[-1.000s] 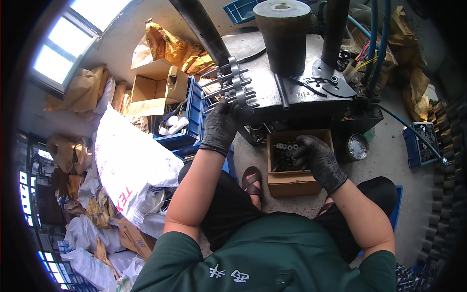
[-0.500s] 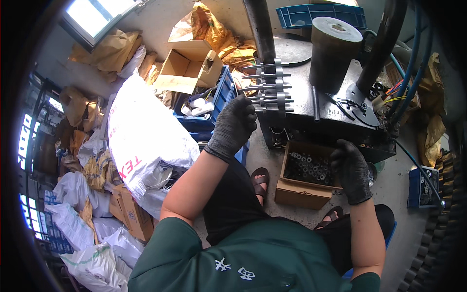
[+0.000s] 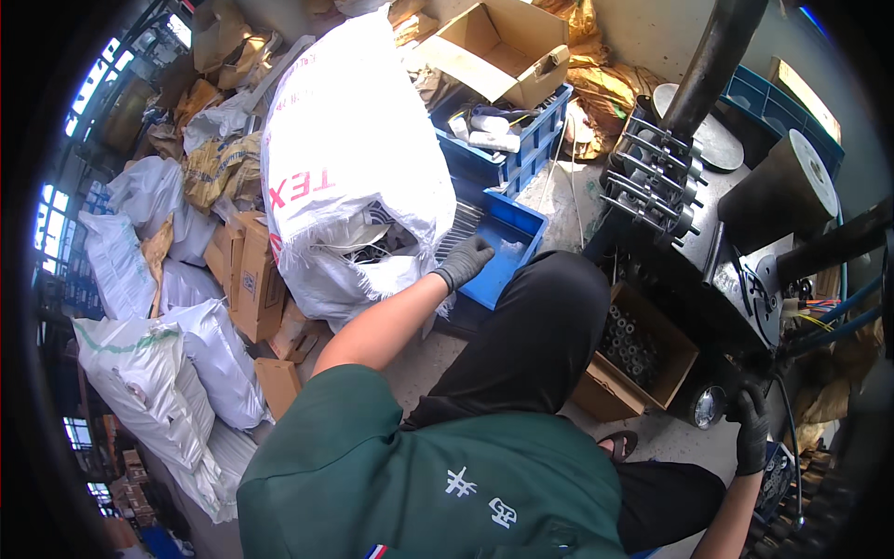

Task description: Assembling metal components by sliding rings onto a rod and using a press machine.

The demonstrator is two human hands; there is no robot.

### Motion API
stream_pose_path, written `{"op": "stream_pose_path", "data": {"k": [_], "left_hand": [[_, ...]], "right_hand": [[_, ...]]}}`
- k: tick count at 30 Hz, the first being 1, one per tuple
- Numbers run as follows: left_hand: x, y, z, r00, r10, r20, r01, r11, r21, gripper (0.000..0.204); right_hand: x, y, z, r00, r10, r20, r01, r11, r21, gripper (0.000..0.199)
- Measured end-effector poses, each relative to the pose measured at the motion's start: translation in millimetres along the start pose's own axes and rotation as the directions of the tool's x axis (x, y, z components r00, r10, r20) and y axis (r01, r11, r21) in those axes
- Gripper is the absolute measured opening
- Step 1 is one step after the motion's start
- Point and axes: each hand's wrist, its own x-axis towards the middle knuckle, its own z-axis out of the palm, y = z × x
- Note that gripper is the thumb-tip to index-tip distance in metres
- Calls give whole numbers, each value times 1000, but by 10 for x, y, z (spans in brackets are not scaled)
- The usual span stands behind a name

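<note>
My left hand (image 3: 466, 262), in a dark grey glove, is over a blue tray (image 3: 515, 244) beside my knee. Its fingers stretch toward thin metal rods (image 3: 463, 228) lying side by side at the tray's left end; whether they touch the rods I cannot tell. My right hand (image 3: 751, 430), gloved too, hangs low on the right with its fingers loosely bent and apart, and I see nothing in them. Nearest to it is a blue bin (image 3: 773, 475) of metal parts. On the black machine (image 3: 717, 244) sits a metal fixture (image 3: 652, 182) with several rods set through it.
An open cardboard box (image 3: 675, 349) of small metal rings stands on the floor below the machine. A large white sack (image 3: 354, 140) leans left of the tray. Behind it, a blue crate (image 3: 531, 149) carries another cardboard box (image 3: 503, 47). A thick metal cylinder (image 3: 778, 196) rises from the machine.
My view has turned left. My left hand has left the rods at the machine's fixture and come down to the blue tray. My right hand has moved from beside the ring box to farther right.
</note>
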Motion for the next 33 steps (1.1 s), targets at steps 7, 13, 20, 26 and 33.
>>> {"op": "stream_pose_path", "data": {"k": [7, 13, 20, 26, 33], "left_hand": [[15, -319, 617, 982, -89, 168, 32, 949, 315, 44], [318, -480, 754, 937, -322, 137, 224, 853, 471, 50], [735, -768, 943, 866, -481, 138, 386, 818, 427, 76], [1103, -1616, 1120, 852, -508, 131, 402, 793, 458, 52], [1331, -1848, 1694, 719, -461, 521, 132, 826, 548, 35]], "right_hand": [[-75, 701, -211, 867, 469, 167, -456, 883, -114, 38], [21, 661, -147, 888, 454, 74, -449, 891, -76, 37], [-52, 690, -207, 847, 530, 40, -507, 828, -240, 35], [43, 710, -226, 806, 592, 13, -575, 788, -222, 36], [41, 618, -165, 795, 606, -26, -583, 751, -310, 35]]}}
